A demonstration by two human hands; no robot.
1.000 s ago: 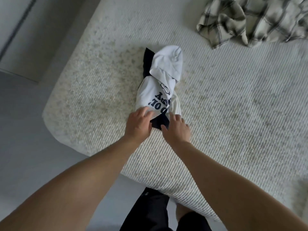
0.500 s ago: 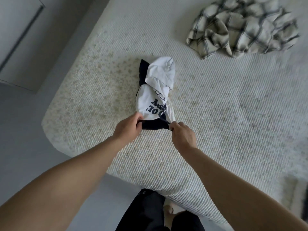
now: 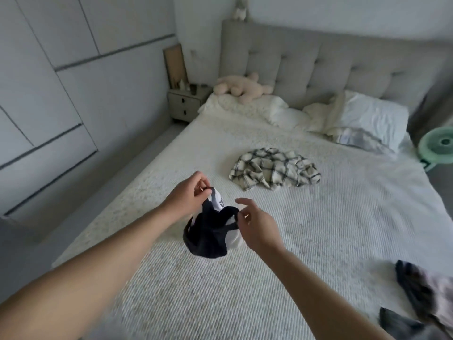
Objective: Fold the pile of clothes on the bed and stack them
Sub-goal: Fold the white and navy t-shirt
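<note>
Garment in hand: black-and-white garment (image 3: 212, 233), bunched, held up over the near part of the bed (image 3: 318, 229), the dark cloth hanging lowest and the white part with dark print showing behind it
Left hand: left hand (image 3: 188, 198) raised above the bedspread, thumb and forefinger pinching the upper left edge of the garment where white meets black
Right hand: right hand (image 3: 256, 224) just beside the left, thumb and forefinger pinching a thin black strap or hem on the garment's right side, the other fingers spread loose
Contact with bed: whether the bottom of the hanging bundle touches the bedspread cannot be told; its shadow lies close under it
Plaid shirt: crumpled cream and dark checked shirt (image 3: 274, 169) lying unfolded in the middle of the bed, beyond the hands and well apart from them
Other clothes: dark and pale patterned clothing (image 3: 426, 293) at the near right edge of the bed, blurred, its kind not clear
Head of bed: pillows (image 3: 367, 116) against a grey tufted headboard (image 3: 318, 60), with a pale plush toy (image 3: 242, 88) lying on the left pillow
Beside the bed: small nightstand (image 3: 186, 101) at the far left corner, grey panelled wall (image 3: 61, 82) along the left, a green round object (image 3: 438, 143) at the right edge
Arms: both forearms bare, reaching forward from the bottom of the view
</note>
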